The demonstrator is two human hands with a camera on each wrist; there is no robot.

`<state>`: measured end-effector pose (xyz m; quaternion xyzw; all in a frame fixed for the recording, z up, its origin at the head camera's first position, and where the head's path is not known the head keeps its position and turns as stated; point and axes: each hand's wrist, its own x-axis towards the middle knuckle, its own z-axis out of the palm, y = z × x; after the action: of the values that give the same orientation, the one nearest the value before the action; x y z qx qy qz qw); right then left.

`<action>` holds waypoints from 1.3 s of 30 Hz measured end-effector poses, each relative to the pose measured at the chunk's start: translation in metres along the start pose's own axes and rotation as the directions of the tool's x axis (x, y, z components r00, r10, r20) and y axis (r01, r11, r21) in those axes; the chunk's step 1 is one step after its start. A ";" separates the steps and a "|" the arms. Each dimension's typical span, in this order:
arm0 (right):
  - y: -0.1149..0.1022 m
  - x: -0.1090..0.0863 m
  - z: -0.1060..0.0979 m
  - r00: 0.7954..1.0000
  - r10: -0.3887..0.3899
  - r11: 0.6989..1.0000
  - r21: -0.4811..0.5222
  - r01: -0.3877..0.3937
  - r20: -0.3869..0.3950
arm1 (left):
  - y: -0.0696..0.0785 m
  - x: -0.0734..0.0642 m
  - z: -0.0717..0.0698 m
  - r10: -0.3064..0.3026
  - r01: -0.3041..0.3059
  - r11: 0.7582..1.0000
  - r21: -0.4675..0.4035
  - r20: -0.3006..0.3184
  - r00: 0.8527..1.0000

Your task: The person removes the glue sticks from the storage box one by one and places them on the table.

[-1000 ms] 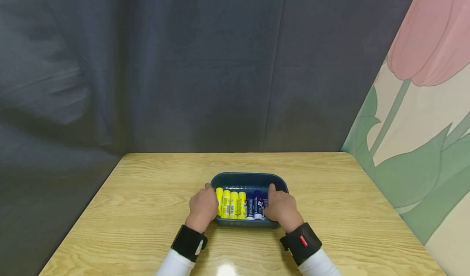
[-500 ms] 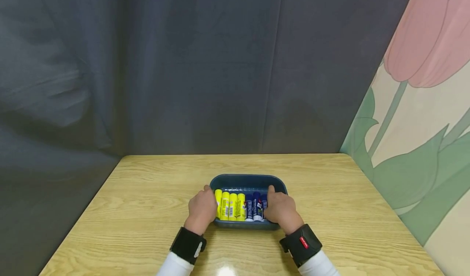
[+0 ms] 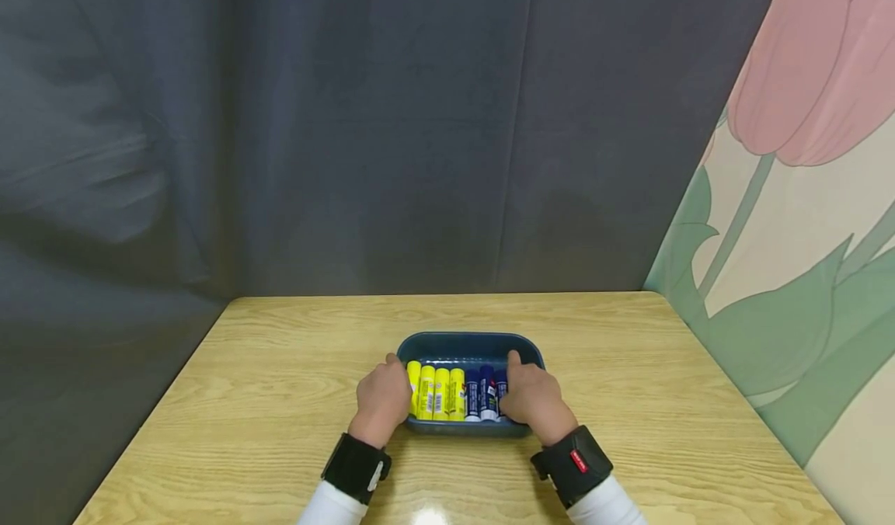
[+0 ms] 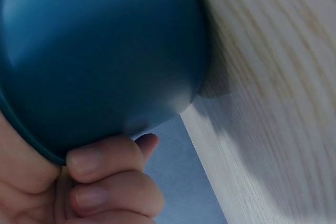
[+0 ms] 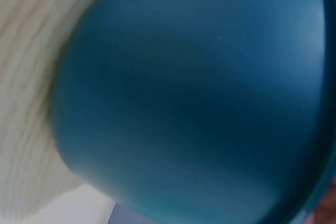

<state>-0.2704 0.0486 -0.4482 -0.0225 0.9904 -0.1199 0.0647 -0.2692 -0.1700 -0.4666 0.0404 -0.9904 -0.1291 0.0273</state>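
A dark teal rectangular bin (image 3: 461,345) with rounded corners is between the two hands. Several yellow glue sticks (image 3: 442,394) lie side by side in its left part, and dark blue glue sticks (image 3: 487,393) fill the right. My left hand (image 3: 384,397) grips the left end; the left wrist view shows curled fingers (image 4: 113,163) against the outer wall. At the opposite end, my right hand (image 3: 534,397) holds the rim with its thumb over the inside. The right wrist view shows mostly the bin's outer wall (image 5: 184,93), hiding most of that hand's fingers.
The light wood-grain table (image 3: 280,401) extends around the bin. Behind its far edge hangs a dark grey curtain (image 3: 377,137), which also covers the left side. A wall with painted tulips (image 3: 804,276) stands at the right.
The head view has shifted slightly. Both hands keep their hold on the bin, and the glue sticks stay in the same arrangement.
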 end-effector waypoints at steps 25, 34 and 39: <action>0.016 -0.007 -0.026 0.996 -0.084 0.970 0.226 0.092 -0.041 | 0.000 0.000 -0.001 0.023 -0.023 1.000 0.009 0.002 1.000; 0.027 -0.013 -0.042 0.993 -0.064 0.969 0.231 0.085 -0.098 | -0.002 -0.001 -0.001 0.024 -0.024 1.000 -0.007 -0.011 1.000; 0.034 -0.013 -0.049 0.992 -0.061 0.970 0.226 0.085 -0.114 | -0.003 0.000 -0.001 0.032 -0.032 0.999 -0.015 -0.022 0.999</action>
<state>-0.2648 0.0937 -0.4081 -0.0449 0.9703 -0.2375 0.0098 -0.2688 -0.1729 -0.4662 0.0258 -0.9895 -0.1361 0.0404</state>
